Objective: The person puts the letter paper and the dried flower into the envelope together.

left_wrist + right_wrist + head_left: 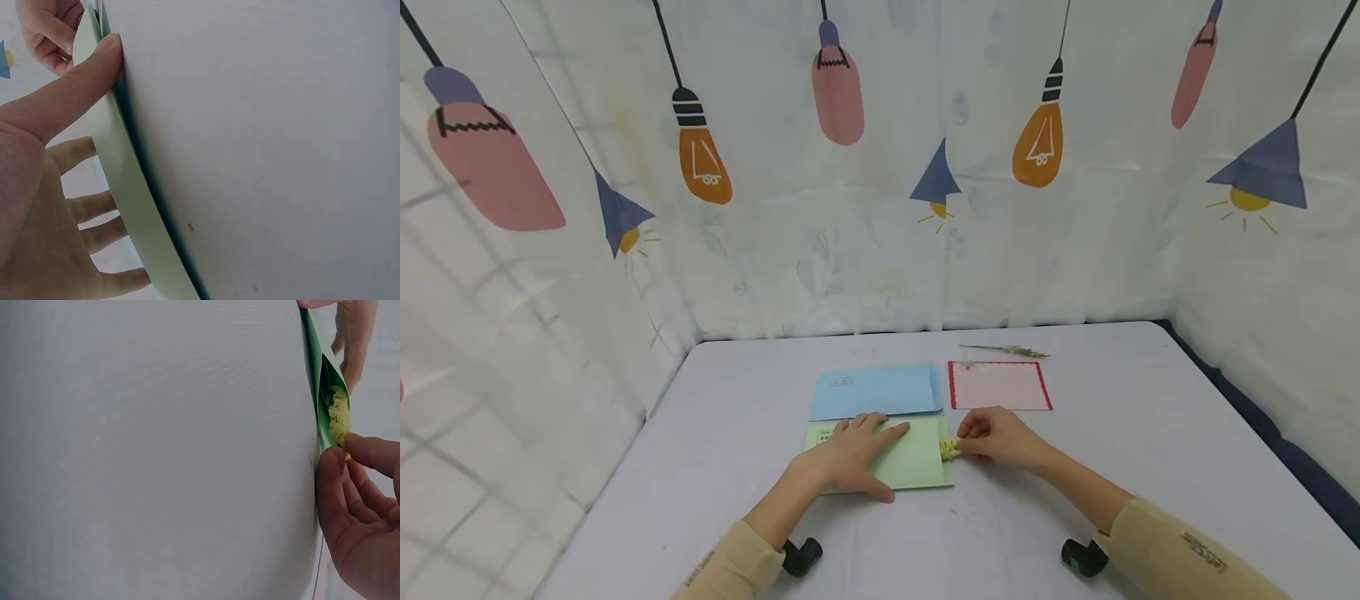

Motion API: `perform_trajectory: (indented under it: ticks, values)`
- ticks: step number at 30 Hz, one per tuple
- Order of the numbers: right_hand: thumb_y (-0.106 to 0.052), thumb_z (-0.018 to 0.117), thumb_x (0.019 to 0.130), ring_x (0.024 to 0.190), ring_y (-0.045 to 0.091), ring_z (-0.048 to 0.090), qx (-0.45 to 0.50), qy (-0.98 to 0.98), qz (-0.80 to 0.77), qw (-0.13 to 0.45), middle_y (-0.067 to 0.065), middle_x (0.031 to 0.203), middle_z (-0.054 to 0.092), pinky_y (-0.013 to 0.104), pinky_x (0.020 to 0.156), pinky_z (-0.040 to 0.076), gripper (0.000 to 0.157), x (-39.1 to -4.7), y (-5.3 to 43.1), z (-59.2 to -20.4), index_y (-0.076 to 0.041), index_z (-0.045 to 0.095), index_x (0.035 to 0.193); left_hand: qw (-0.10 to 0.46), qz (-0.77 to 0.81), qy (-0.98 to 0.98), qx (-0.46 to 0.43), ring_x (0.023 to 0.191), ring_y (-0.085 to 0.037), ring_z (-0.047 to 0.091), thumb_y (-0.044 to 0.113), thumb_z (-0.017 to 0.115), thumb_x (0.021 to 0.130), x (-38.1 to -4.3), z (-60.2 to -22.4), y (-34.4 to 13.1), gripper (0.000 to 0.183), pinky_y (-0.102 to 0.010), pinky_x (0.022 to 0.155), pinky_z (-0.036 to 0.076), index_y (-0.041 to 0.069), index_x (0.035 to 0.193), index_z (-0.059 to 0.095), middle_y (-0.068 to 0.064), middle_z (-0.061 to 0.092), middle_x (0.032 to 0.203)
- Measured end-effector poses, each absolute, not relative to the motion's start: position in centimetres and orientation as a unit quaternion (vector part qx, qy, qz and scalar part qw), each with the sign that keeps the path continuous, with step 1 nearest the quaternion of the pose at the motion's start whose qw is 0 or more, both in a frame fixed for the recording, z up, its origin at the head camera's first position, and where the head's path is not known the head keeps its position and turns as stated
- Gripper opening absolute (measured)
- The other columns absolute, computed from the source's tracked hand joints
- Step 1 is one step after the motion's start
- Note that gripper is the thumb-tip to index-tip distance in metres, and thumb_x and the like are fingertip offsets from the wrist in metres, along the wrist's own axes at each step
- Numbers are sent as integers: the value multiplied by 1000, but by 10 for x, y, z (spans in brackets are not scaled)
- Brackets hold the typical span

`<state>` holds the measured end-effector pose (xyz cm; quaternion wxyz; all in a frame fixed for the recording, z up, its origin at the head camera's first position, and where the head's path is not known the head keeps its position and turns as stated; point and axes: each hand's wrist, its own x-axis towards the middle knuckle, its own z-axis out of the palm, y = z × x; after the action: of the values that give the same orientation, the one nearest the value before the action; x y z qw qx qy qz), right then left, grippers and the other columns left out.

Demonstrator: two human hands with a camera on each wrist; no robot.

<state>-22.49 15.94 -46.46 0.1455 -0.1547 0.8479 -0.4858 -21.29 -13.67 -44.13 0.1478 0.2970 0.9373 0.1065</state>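
A light green envelope lies on the table, its mouth at the right end. My left hand rests across it with fingers spread, the thumb at its near edge. At the mouth, my right hand pinches a clumpy yellow dried flower between thumb and fingertips. Part of the flower sits inside the gaping envelope in the right wrist view; the rest is hidden by the fingers. In the left wrist view the left thumb presses along the green edge.
A blue envelope lies just beyond the green one. To its right is a pink card with a red border, and behind that a thin dried grass sprig. A patterned curtain hangs behind the white table.
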Motion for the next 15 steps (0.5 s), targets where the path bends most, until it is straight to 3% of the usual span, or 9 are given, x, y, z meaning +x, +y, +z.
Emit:
perform_trajectory:
  ticks: [15]
  values:
    - [-8, 74, 94, 74, 21, 66, -155, 823, -513, 188, 7, 87, 69, 35, 71, 60, 15, -224, 153, -462, 1, 71, 106, 149, 106, 937, 298, 146, -37, 31, 58, 84, 80, -213, -441, -136, 101, -63, 114, 26, 29, 162, 34, -11, 31, 161]
